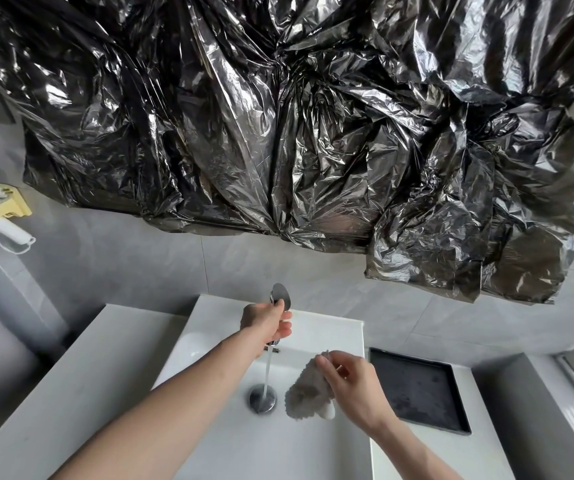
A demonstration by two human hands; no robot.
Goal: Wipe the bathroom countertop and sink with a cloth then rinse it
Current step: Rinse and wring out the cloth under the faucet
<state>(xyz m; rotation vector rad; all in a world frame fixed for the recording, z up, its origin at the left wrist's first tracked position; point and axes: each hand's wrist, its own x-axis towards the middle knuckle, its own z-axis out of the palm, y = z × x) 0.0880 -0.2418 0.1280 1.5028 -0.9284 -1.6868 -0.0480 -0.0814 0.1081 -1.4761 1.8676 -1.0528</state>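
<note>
Crumpled black plastic sheeting (313, 126) hangs across the grey tiled wall above my white rectangular basin (209, 427). To its right, on the white countertop (53, 393), lies a black square tray (420, 389).

My left hand (266, 323) is wrapped around the chrome tap (280, 297), and a thin stream falls onto the round metal drain plug (262, 400). My right hand (351, 389) pinches the grey fringed cloth (304, 393) by its upper edge, so it dangles inside the basin just beside the stream, apparently not touching it.

Step in hand, as I judge it: rinsing. The next move calls for swinging the cloth left under the water, then freeing my left hand to squeeze it.
</note>
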